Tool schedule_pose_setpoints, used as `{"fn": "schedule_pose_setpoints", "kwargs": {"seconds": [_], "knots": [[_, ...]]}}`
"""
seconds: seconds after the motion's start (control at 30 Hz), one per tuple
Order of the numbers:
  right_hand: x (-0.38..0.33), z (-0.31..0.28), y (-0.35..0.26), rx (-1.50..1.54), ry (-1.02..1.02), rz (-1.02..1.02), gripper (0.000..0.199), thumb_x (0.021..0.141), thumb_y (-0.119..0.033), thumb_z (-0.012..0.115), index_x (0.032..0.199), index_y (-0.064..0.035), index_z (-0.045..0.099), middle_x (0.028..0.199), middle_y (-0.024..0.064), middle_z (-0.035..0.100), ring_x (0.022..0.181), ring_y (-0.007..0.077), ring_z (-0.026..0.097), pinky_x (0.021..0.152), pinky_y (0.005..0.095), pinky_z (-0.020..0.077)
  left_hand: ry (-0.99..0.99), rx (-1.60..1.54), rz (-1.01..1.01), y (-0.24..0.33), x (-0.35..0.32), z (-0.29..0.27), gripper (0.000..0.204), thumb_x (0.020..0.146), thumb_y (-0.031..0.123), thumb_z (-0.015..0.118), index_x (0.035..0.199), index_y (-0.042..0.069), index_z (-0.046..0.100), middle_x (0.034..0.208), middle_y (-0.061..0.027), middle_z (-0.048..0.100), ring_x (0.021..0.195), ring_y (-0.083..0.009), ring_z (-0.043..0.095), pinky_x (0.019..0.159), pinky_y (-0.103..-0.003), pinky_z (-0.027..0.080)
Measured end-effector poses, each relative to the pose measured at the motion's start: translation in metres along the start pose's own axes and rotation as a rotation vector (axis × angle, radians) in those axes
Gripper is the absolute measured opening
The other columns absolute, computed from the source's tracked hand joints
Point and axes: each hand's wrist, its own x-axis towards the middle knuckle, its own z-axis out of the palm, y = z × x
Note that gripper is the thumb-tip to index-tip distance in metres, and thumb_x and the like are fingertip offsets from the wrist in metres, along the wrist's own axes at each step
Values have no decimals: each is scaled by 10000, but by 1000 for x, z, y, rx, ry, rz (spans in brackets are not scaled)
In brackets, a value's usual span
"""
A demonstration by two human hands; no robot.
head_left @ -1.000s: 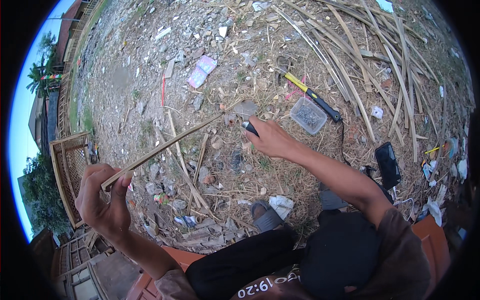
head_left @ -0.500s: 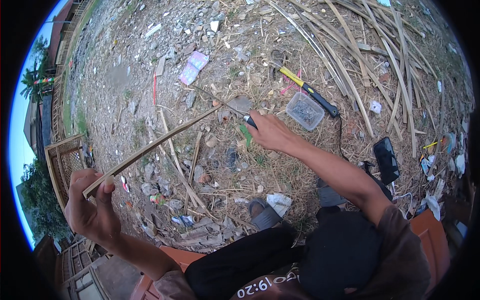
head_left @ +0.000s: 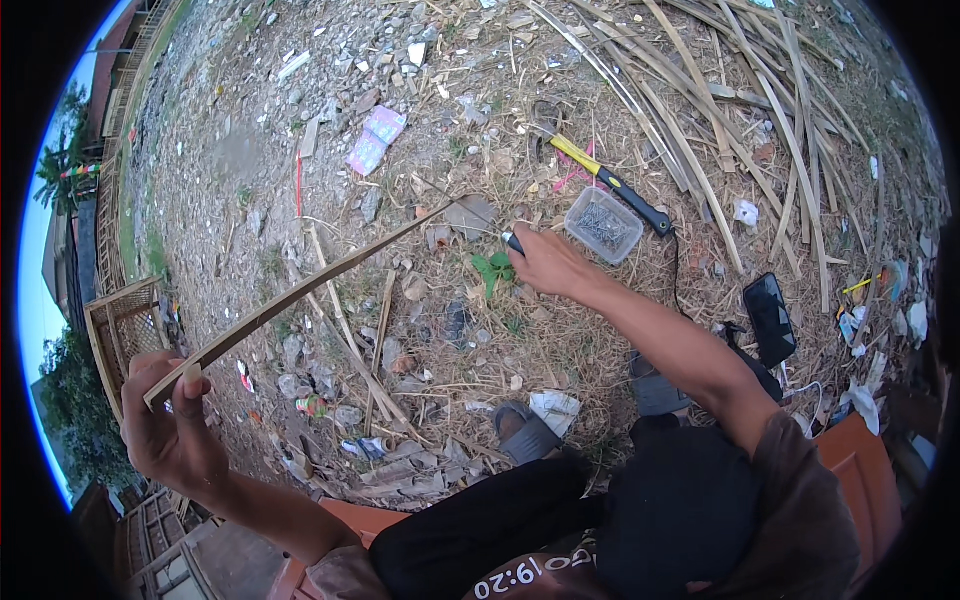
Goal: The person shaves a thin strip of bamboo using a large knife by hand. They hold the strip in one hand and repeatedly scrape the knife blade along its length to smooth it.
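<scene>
My left hand is closed round the near end of a long, thin bamboo strip, with the thumb on top. The strip slants up and away to the right, above the ground. In my right hand is a knife with a dark handle, a silvery collar and a narrow blade. That blade lies across the strip's far end; whether it cuts in or only touches, I cannot make out. Below the knife grows a small green plant.
Right of my right hand are a clear tub of nails and a yellow-and-black hammer. Many bamboo strips lie piled at the far right. A phone rests near my right forearm. Sandals and litter lie close by.
The knife and my right hand have shifted slightly right. My left hand has moved a little left and down, while the strip's far end has swung right and up. Both grips are unchanged.
</scene>
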Motion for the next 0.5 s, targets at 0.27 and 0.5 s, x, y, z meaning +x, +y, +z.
{"fn": "schedule_pose_setpoints", "kwargs": {"seconds": [0.27, 0.5], "knots": [[-10, -4, -33, 180, 20, -153, 296, 928, -273, 558, 948, 15, 492, 659, 224, 592, 609, 388, 613, 609, 481, 458, -20, -28, 108, -15, 1, 0, 215, 946, 175, 619, 963, -38, 591, 1001, -154, 602, 889, -189, 597, 744, -285, 497], [-16, -9, -18, 259, 55, -32, 348, 943, -357, 547, 981, -11, 534, 759, 185, 606, 711, 343, 609, 658, 449, 443, 164, -275, -33, -30, -9, -16, 253, 951, 216, 616, 1029, -23, 591, 1049, -153, 633, 995, -241, 627, 884, -363, 541]]}}
